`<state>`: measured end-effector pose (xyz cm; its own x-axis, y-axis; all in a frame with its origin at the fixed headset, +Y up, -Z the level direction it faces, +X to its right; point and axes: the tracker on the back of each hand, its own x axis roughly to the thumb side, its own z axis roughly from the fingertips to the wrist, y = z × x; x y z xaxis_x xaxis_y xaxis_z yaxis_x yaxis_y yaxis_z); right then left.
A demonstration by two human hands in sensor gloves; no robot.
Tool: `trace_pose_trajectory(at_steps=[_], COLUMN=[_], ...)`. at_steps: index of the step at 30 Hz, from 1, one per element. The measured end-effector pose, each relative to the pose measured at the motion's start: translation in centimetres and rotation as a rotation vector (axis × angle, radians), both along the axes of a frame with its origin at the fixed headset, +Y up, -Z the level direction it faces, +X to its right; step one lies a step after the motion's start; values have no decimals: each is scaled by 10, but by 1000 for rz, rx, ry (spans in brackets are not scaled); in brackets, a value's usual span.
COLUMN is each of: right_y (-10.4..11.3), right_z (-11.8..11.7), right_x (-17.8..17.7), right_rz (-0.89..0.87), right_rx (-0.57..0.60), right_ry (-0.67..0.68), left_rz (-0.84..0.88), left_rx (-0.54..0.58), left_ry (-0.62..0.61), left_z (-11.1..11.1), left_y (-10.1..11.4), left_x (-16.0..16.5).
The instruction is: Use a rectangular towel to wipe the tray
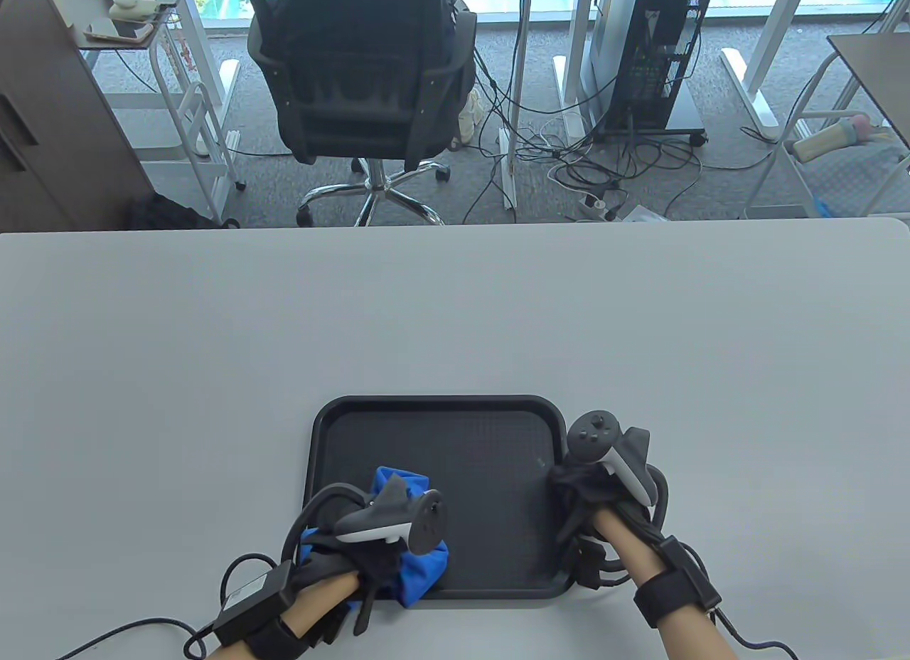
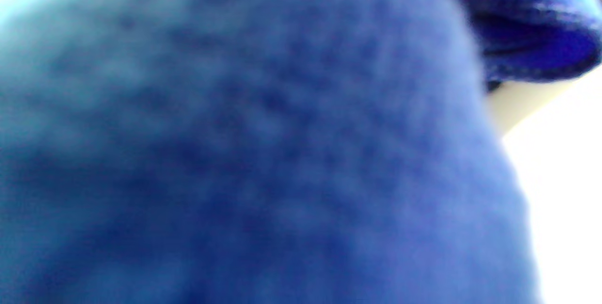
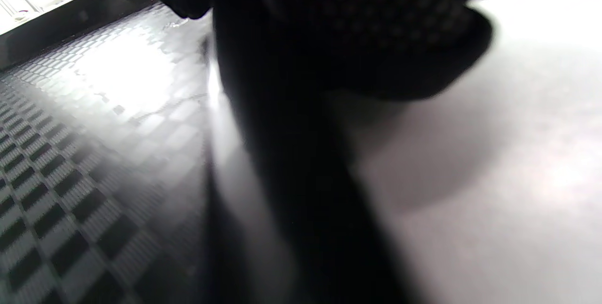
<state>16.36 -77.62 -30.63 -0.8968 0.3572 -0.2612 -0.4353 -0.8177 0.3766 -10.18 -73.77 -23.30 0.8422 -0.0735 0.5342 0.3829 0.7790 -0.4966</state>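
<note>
Left hand: fingers hidden under the tracker and cloth; the hand grips the bunched blue towel and presses it onto the tray floor, lower left of the tray. Left wrist view is filled with blurred blue fabric.

Right hand: holds the tray's right rim, bracing it; whether the fingers are spread or together cannot be told.

Tray: black, flat on the table, bottom centre of the table view, long axis left-right across the frame.

Progress: wiping appears underway. Towel covers only the lower-left corner; centre, upper and right floor likely remain. Towel is crumpled, so no clear long axis.
</note>
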Motion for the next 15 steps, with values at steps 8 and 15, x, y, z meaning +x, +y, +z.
trace_pose_trajectory(at_steps=[8,15], right_y=[0,0], right_z=[0,0], right_x=[0,1], right_rz=[-1,-14], right_rx=[-2,-14], right_ry=[2,-4], left_rz=[30,42], left_rx=[45,90], left_ry=[-163,-200], left_z=[9,-8], left_y=[-2,-4], left_x=[62,111])
